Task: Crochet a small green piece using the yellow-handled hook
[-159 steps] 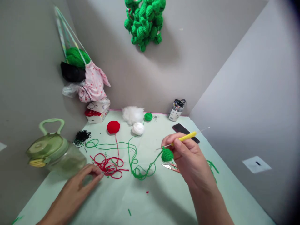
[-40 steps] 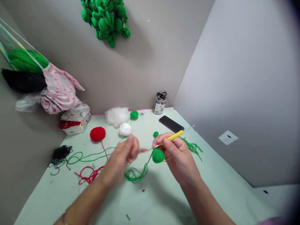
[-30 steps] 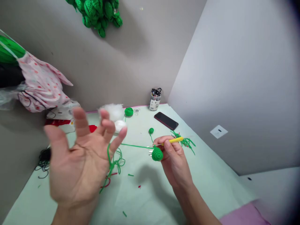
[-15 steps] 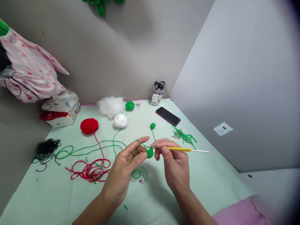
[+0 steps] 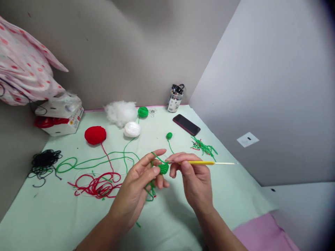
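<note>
Between thumb and fingers, my left hand pinches a small green crochet piece. Green yarn runs over its raised index finger down to the piece. My right hand grips a crochet hook with a yellow handle, held nearly level. The hook's working tip meets the upper edge of the piece, and its other metal end points right. Beyond my hands lies a small green crocheted ball with a yarn tail.
Around the table lie a red yarn ball, red strands, black yarn, a white yarn ball, stuffing, a green yarn ball, a phone, a jar and green scraps.
The view has shifted slightly, so the table things sit higher and further left. The crochet piece is turned to show more of its side, and the left hand's lower fingers are more extended.
</note>
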Available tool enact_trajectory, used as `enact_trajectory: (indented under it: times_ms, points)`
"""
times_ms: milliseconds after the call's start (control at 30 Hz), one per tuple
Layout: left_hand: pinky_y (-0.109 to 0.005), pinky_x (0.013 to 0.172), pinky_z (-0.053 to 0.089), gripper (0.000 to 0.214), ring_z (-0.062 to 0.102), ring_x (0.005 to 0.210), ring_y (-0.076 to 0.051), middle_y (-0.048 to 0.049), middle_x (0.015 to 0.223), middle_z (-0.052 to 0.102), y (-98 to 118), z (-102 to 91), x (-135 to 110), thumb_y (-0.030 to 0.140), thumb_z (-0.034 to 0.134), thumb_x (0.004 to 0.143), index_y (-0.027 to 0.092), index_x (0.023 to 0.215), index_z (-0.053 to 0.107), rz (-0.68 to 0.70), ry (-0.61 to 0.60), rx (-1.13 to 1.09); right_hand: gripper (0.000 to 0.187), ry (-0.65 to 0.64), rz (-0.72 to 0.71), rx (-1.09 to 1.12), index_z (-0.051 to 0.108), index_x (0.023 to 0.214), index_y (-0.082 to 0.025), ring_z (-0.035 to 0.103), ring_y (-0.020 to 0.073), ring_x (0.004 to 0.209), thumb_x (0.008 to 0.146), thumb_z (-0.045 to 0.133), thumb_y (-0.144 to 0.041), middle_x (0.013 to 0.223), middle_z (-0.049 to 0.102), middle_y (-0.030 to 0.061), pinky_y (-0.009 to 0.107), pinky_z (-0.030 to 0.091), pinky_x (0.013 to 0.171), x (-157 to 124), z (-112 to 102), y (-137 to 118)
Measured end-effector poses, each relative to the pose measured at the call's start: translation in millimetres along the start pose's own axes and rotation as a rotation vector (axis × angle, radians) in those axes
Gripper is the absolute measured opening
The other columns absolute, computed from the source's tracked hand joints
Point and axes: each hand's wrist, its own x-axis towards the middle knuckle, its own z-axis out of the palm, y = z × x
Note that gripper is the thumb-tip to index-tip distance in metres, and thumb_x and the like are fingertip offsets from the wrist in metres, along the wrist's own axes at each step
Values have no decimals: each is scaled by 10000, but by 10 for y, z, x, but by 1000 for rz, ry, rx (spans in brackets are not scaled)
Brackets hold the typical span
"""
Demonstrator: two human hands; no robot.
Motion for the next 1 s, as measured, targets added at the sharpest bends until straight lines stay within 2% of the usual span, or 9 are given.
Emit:
enact_trajectory:
  times_ms: [133,200,400,467,533,700,867,933,1000]
  points:
    - [-277,765,581,391,596,650,-80,31,872,632,-4,48,6,218,838,842,249,1230,795,14,15,-7,251,26,-281,-338,825,1073,-303,767,224,898,1021,627,-158,1011,820,72,366,615,724,-78,35,-67]
    - [-269,742,578,407,582,641,-81,27,859,641,0,53,6,221,837,836,237,1239,790,-5,20,-16,263,41,-320,-369,822,1091,-312,772,245,971,1024,621,-156,1019,824,72,400,622,784,-101,43,-73]
    - [-277,725,560,423,586,673,-112,19,834,627,33,14,-3,259,829,819,232,1239,788,-24,49,26,183,-2,7,11,792,988,-282,711,167,705,1049,626,-330,975,821,38,349,610,692,-27,-29,-47]
    - [-281,729,556,406,594,682,-115,19,860,625,36,0,-6,261,822,822,252,1227,794,-5,62,68,185,-31,47,22,781,983,-270,720,168,719,1049,625,-345,970,820,39,343,613,701,-8,-58,-57]
    - [-276,744,552,381,604,696,-115,23,876,616,32,-12,-10,256,816,828,269,1209,800,32,75,118,187,-50,27,-26,776,985,-259,725,169,730,1054,614,-324,974,816,44,343,614,713,-7,-78,-82]
    - [-246,742,539,333,601,747,-123,22,879,607,-6,-58,-21,273,793,876,300,1208,794,154,88,239,220,-146,-126,-279,768,1043,-274,750,185,815,1072,558,-216,969,807,35,361,605,778,-19,-92,-173]
    - [-197,743,512,347,607,824,-121,21,886,638,-67,-54,-7,250,828,875,317,1213,789,219,115,321,297,-263,-450,-671,725,1225,-293,771,227,923,1029,581,-123,1037,812,71,366,620,773,-59,-99,-149]
    - [-187,684,503,418,581,738,-97,25,870,644,-79,-27,-2,256,852,855,302,1262,768,171,107,241,380,-278,-559,-841,710,1297,-313,772,234,946,994,629,-100,1090,807,83,362,626,785,-101,-106,-89]
    - [-179,574,466,478,460,566,-57,48,752,593,-69,-3,4,287,860,847,250,1309,743,46,64,91,417,-252,-593,-860,713,1324,-324,765,243,1002,986,637,-92,1124,796,89,370,628,827,-135,-111,-33]
